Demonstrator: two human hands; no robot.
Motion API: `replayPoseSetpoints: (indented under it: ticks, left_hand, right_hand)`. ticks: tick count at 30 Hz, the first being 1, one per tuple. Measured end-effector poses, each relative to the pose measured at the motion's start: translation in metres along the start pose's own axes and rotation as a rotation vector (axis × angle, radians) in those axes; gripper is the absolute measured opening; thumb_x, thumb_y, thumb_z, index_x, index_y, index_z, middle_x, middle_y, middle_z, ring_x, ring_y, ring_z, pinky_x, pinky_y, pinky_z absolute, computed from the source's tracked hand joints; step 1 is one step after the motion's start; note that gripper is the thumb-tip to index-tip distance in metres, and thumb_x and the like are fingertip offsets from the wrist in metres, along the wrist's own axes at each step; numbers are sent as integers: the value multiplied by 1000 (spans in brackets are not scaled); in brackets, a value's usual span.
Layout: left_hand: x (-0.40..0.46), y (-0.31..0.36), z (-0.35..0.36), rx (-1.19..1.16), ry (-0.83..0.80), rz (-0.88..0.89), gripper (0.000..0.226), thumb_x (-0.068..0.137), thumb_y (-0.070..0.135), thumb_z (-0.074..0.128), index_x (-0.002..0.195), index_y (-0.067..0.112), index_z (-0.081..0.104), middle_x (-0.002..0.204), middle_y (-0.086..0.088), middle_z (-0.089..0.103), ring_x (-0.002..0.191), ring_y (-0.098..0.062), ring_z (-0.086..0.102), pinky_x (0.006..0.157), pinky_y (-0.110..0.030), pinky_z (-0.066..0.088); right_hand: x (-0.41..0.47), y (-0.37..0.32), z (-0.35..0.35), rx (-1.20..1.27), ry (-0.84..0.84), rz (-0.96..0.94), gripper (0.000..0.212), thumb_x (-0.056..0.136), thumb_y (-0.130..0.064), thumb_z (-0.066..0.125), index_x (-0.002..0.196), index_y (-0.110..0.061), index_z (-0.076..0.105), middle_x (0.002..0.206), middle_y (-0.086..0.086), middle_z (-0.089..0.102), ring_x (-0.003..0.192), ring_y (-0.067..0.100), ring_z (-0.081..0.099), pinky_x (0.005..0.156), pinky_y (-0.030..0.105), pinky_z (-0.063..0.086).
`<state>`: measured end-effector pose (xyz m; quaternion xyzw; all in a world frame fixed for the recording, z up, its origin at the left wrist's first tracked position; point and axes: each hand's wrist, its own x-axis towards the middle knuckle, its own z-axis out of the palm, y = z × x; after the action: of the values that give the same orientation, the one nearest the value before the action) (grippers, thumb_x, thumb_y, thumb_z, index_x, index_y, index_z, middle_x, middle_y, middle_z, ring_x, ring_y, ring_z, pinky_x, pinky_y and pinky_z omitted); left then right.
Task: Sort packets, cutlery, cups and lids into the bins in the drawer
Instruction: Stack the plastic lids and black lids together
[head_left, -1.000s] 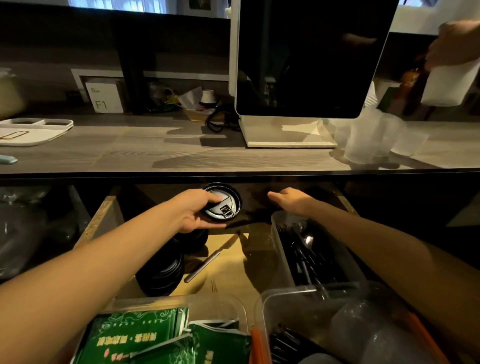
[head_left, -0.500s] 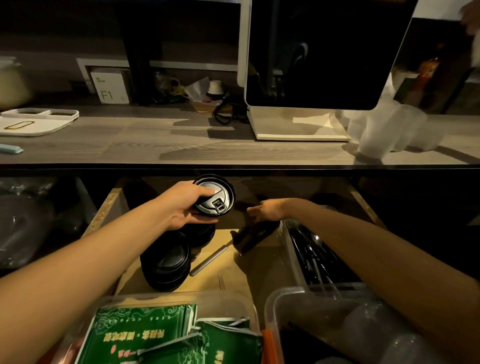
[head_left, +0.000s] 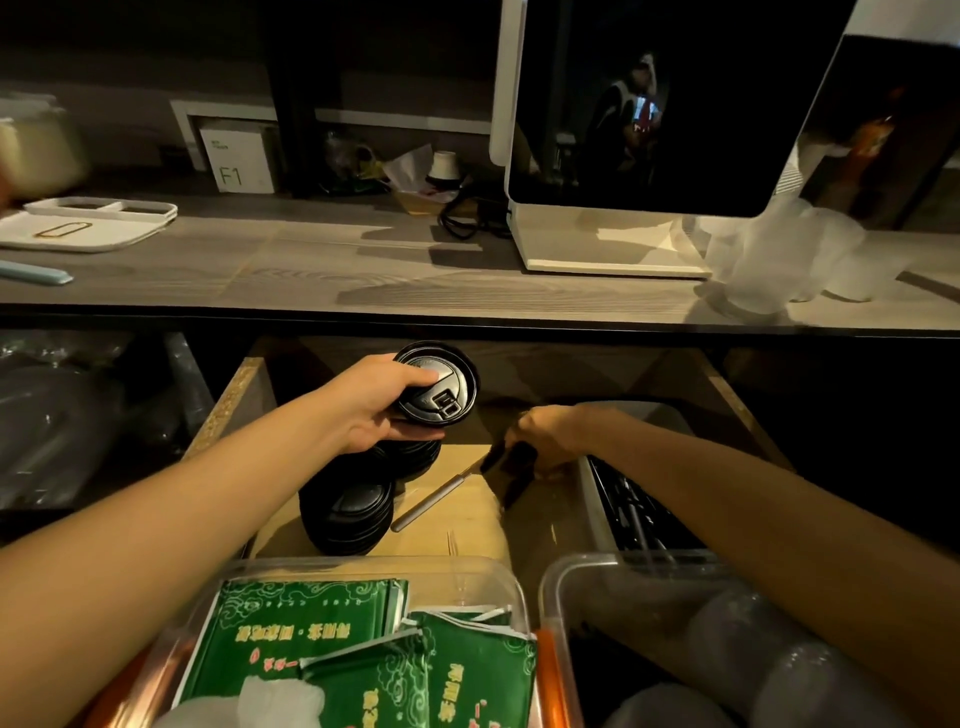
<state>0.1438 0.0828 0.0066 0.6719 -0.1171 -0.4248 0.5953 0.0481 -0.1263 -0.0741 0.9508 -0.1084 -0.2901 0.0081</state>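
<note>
Open drawer (head_left: 228, 395): left hand (head_left: 371, 402) grips black lid (head_left: 439, 384); right hand (head_left: 550, 436) grips dark item; bin (head_left: 332, 569) holds green packets (head_left: 306, 629).

Counts: hands 2 (left hand (head_left: 371, 402), right hand (head_left: 550, 434)). Clear bins 3. Black lid stacks 2, plus 1 lid (head_left: 439, 384) held. Screens on worktop 2. White tray 1.

Black lids (head_left: 347, 506); green packets (head_left: 291, 631) (swirl-patterned).
</note>
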Motion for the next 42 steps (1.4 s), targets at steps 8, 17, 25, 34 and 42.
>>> replayPoseSetpoints:
  ticks: [8, 17, 25, 34, 42]
  left_hand:
    - [0, -3, -8, -23, -10, 13, 18, 98, 7, 57, 113, 14, 61, 103, -13, 66, 90, -29, 67, 69, -43, 63]
    - [-18, 3, -10, -60, 8, 40, 11, 98, 7, 57, 106, 13, 61, 102, -13, 66, 90, -28, 66, 66, -40, 61]
    - [-44, 8, -5, -89, 113, 17, 4, 98, 13, 56, 102, 11, 57, 98, -17, 66, 86, -31, 68, 47, -32, 59]
    - [-63, -5, 16, 84, 41, 63, 17, 101, 10, 52, 115, 13, 62, 111, -15, 65, 91, -28, 67, 59, -35, 59]
    - [-26, -26, 60, 481, -36, 60, 15, 101, 5, 50, 93, 13, 60, 87, -8, 60, 79, -18, 55, 66, -30, 44]
  right_hand:
    - [12, 13, 8, -1, 126, -137, 27, 91, -31, 64, 116, -21, 64, 104, -4, 55, 94, 17, 56, 75, 23, 42]
    - [-24, 0, -27, 73, 902, -204, 24, 96, -29, 57, 106, -7, 59, 97, 12, 64, 87, 28, 61, 71, 35, 48]
    - [-85, -15, -56, 587, 1351, -104, 20, 98, -25, 54, 97, -6, 56, 74, 0, 63, 64, 16, 61, 59, 36, 53]
    - [-126, -38, -51, 1613, 1125, 11, 17, 102, -26, 48, 105, -11, 56, 76, 6, 54, 53, 18, 63, 53, 31, 56]
    - [-163, 3, -46, 1790, 1038, 338, 17, 98, -15, 50, 81, -13, 50, 62, 4, 44, 48, 13, 38, 42, 25, 32]
